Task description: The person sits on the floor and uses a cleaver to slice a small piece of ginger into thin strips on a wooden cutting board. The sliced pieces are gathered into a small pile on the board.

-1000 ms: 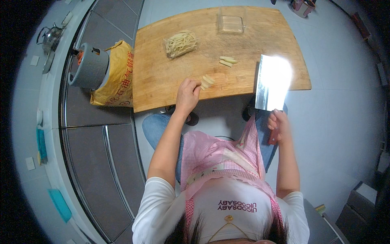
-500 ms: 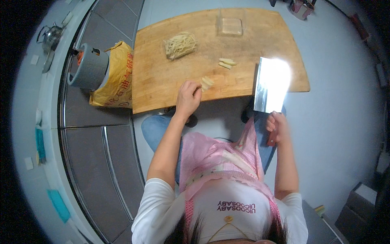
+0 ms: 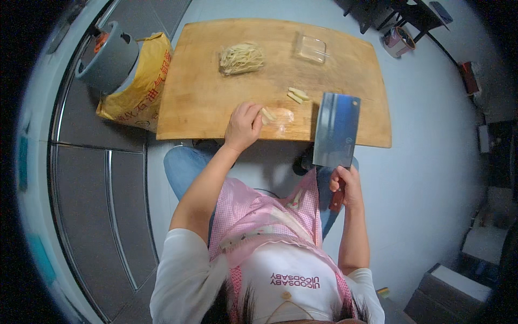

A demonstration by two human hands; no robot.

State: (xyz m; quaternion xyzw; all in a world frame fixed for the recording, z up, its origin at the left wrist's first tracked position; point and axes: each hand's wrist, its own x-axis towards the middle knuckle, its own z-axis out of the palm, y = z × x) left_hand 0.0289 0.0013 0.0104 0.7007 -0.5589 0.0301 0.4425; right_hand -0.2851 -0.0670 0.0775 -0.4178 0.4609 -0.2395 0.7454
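Note:
My left hand [image 3: 243,127] rests on the wooden board near its front edge, thumb and fingertips drawn together around a few pale yellowish slices [image 3: 268,115]. Their exact kind is not clear. In my right hand [image 3: 346,186] is a cleaver [image 3: 337,129], gripped by its brown handle. Its broad blade points away from me over the board's right part, tilted and apart from the slices. A few pale cut sticks [image 3: 297,95] lie farther back between the two hands. Wet marks show on the wood just right of the slices.
The wooden board [image 3: 205,102] carries a clear container [image 3: 242,59] of pale strips at the back left and another clear container [image 3: 313,49] at the back right. Left of it stand a yellow sack [image 3: 145,81] and a grey bucket-like vessel [image 3: 110,59]. A bin [image 3: 398,42] stands far right.
The view has shifted. My left fingers have gathered the fanned slices leftward, baring wet marks. The cleaver's blade has turned, and its bright glare is gone.

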